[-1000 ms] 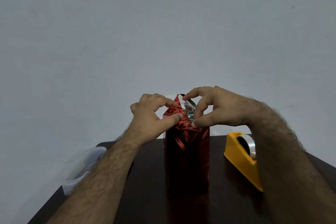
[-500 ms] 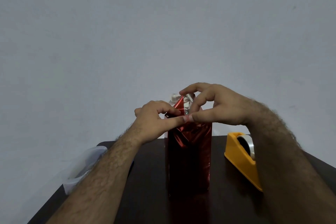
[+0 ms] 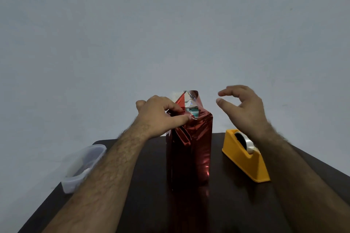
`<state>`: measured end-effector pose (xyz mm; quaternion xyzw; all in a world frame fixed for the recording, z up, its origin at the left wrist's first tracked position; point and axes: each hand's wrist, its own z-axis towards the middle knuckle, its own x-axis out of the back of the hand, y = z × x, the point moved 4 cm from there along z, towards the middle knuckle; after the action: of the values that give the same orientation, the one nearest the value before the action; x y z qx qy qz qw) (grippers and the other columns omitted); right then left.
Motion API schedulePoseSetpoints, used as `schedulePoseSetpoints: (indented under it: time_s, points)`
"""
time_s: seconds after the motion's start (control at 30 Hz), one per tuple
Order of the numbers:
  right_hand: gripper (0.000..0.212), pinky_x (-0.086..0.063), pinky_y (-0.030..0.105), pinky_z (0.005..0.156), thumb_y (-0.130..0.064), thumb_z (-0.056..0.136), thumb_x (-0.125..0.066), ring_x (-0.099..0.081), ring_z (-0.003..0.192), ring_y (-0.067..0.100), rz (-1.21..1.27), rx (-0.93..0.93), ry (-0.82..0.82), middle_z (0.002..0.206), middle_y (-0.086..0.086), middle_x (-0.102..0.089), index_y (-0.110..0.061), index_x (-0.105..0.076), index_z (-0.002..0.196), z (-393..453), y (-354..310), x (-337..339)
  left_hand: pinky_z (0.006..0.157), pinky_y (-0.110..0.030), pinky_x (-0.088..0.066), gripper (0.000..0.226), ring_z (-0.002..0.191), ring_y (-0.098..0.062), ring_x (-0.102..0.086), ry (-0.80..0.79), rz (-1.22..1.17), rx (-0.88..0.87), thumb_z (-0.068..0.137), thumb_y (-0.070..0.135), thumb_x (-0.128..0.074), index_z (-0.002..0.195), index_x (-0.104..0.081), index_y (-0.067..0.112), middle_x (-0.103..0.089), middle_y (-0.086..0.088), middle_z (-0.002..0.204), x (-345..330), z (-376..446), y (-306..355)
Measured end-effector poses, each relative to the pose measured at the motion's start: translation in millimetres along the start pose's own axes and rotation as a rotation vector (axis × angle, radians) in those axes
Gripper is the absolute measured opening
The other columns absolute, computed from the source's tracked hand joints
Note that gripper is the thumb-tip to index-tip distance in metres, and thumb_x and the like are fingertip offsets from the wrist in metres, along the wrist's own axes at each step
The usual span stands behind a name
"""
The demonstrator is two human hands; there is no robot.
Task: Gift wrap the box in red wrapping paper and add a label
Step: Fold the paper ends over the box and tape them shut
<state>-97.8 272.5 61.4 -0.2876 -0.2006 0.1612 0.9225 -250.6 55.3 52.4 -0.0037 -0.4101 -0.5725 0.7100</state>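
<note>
Wrapping paper (image 3: pixel 191 149) glossy red foil (silver underside); dispenser (image 3: pixel 246 159) plastic.

The wrapped box (image 3: pixel 189 149) is placed upright on the table (image 3: pixel 217 210), in the lower centre of the frame. The tape dispenser (image 3: pixel 246 157) is found to the right of it, also on the table. A plastic container (image 3: pixel 83 166) is set at the left table edge. The left hand (image 3: pixel 161 113) is laid on the box top, at its left side. The right hand (image 3: pixel 242 108) is held in the air to the upper right of the box, above the dispenser, apart from both.
</note>
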Motion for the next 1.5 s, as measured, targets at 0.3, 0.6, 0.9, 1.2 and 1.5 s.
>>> schedulePoseSetpoints:
  time_s: [0.3,0.6,0.9,1.2,1.5]
  points:
    - [0.048,-0.055,0.044,0.094,-0.050,0.097,-0.065,-0.065,0.115,0.032,-0.456,-0.513,-0.104,0.125,0.013,-0.070,-0.011,-0.071,0.123,-49.8,104.9,38.0,0.097,-0.041,-0.027,0.037,0.101,0.002,-0.051,0.049,0.021,0.001,0.075,0.071,-0.082,0.090,-0.083,0.037,-0.071,0.020,0.092,-2.3,-6.7,22.2]
    - [0.027,-0.062,0.048,0.081,-0.035,0.087,-0.078,-0.073,0.086,0.032,-0.257,-0.867,-0.033,0.088,0.014,-0.076,-0.008,-0.073,0.086,-74.6,136.2,66.4,0.099,-0.040,-0.026,0.029,0.105,0.000,-0.052,0.037,-0.014,0.070,0.077,0.064,-0.084,0.089,-0.082,0.037,-0.071,0.023,0.093,-0.4,-8.4,23.7]
    - [0.035,-0.060,0.046,0.069,-0.021,0.081,-0.085,-0.067,0.101,0.031,-0.227,-1.020,-0.176,0.113,0.014,-0.069,-0.011,-0.072,0.111,-63.2,130.2,67.1,0.099,-0.043,-0.027,0.059,0.114,-0.009,-0.055,-0.011,0.161,0.018,0.068,0.083,-0.059,0.099,-0.084,0.040,-0.075,0.020,0.102,2.4,-4.7,25.8]
    - [0.024,-0.063,0.048,0.075,-0.016,0.093,-0.073,-0.069,0.094,0.031,-0.101,-1.152,-0.219,0.111,0.013,-0.068,-0.008,-0.062,0.113,-56.1,114.4,59.0,0.092,-0.039,-0.023,0.036,0.097,-0.006,-0.059,-0.040,0.184,-0.001,0.089,0.070,-0.068,0.096,-0.083,0.039,-0.073,0.015,0.092,6.5,-3.6,27.3]
    - [0.073,-0.045,0.034,0.112,-0.032,0.076,-0.093,-0.049,0.133,0.006,-0.135,0.123,-0.139,0.144,-0.008,-0.054,-0.027,-0.062,0.142,-25.2,24.0,10.6,0.119,-0.047,-0.034,0.035,0.117,-0.005,-0.063,-0.109,-0.239,0.153,0.083,0.075,-0.067,0.088,-0.084,0.046,-0.079,0.022,0.100,8.1,-4.8,6.0]
